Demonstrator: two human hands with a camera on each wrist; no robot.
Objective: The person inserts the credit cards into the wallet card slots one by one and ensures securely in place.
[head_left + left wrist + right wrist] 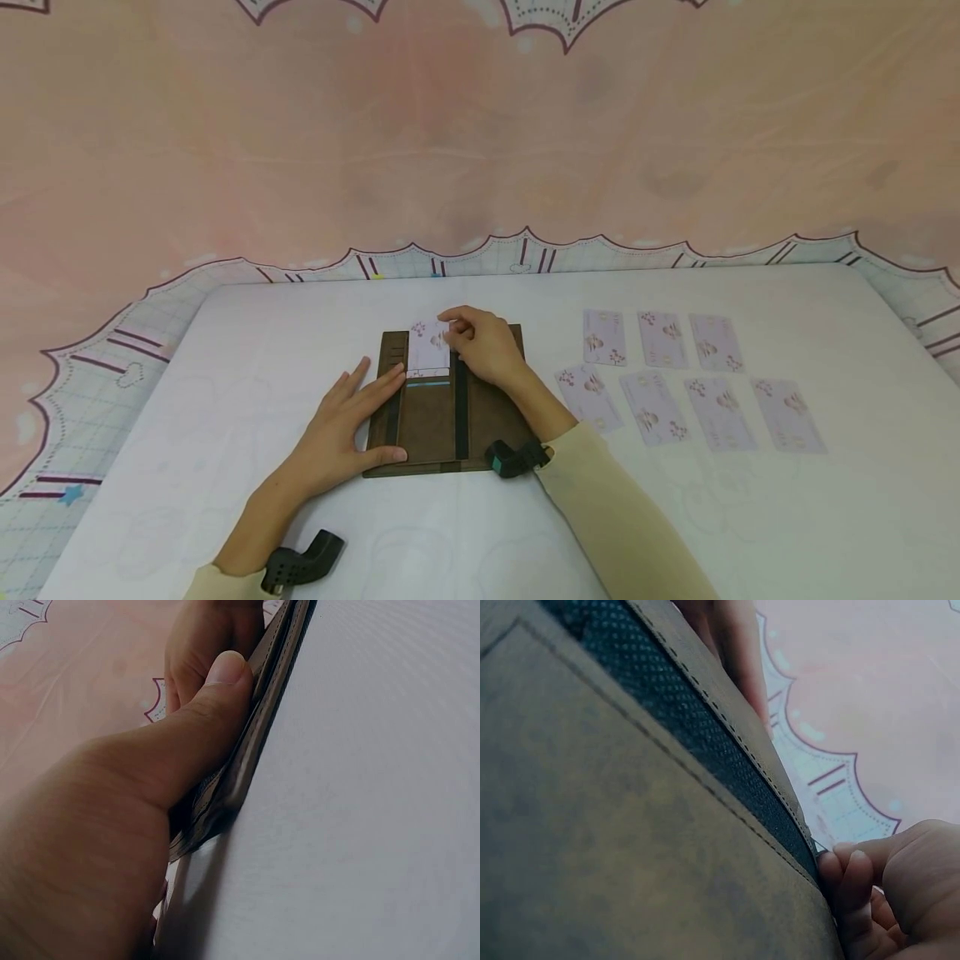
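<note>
A brown leather wallet (pixel 426 425) lies spread on the white table, with a dark band running down its middle. From the upper part of its left panel stands a white card (pixel 424 343) printed with small reddish figures. My right hand (pixel 486 348) pinches this card at its right edge between thumb and fingers; the fingertips of that hand (pixel 900 889) show at the wallet's far edge in the right wrist view. My left hand (pixel 339 427) rests on the wallet's left side, fingers spread and thumb (pixel 217 694) over the near edge. A thin blue strip (pixel 427 384) shows just below the card.
To the right of the wallet lie several similar cards in two rows, among them a back-row card (pixel 604 337) and a front-row card (pixel 720 414). Behind the white table (pixel 247 350) hangs a peach patterned cloth (pixel 450 150).
</note>
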